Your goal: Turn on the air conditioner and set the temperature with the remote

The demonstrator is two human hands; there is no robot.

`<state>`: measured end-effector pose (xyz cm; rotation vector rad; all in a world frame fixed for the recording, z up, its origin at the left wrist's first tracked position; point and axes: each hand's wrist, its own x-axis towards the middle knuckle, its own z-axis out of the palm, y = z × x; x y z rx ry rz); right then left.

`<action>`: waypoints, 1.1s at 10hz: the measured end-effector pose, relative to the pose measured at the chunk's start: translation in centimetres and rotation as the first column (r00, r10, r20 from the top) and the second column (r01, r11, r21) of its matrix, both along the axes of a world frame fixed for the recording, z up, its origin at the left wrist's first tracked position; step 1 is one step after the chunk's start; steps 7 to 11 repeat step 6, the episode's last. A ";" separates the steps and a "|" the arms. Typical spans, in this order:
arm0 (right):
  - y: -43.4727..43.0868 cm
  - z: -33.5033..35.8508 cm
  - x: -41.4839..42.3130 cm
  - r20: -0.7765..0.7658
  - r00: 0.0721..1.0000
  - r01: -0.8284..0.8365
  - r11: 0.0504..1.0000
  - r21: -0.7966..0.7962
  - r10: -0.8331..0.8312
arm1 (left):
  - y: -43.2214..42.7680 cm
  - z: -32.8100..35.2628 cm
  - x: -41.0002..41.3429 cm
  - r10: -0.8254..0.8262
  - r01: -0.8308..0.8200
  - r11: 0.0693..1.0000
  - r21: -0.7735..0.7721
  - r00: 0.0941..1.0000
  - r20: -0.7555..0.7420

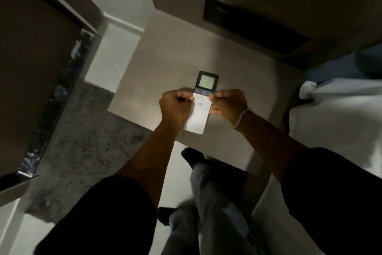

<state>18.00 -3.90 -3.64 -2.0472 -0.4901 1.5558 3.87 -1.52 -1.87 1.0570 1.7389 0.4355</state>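
The remote (200, 108) is a slim white bar with a dark top that holds a lit green screen reading 19 and a power button under it. I hold it upright in front of me with both hands. My left hand (175, 106) grips its left edge, thumb on the upper buttons. On the opposite edge my right hand (227, 103) pinches it, a chain bracelet on that wrist. No air conditioner is in view.
A beige table top (165, 64) lies under the remote, with a dark rectangular panel (254, 25) on the wall behind it. A bed with white sheets (341, 122) is at the right. A dark cabinet edge (51, 93) and grey carpet (86, 141) are at the left. My legs show below.
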 end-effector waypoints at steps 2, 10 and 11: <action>-1.1 -5.7 1.1 0.242 0.970 0.011 0.992 -0.126 0.020 | -0.7 -5.0 2.7 -0.126 0.127 0.992 0.001 0.982 -0.138; 0.0 -4.1 -0.4 0.365 0.931 0.077 0.988 -0.131 -0.025 | -0.3 -2.9 1.5 -0.322 0.314 0.947 -0.072 0.933 -0.163; 0.0 -4.1 -0.4 0.365 0.931 0.077 0.988 -0.131 -0.025 | -0.3 -2.9 1.5 -0.322 0.314 0.947 -0.072 0.933 -0.163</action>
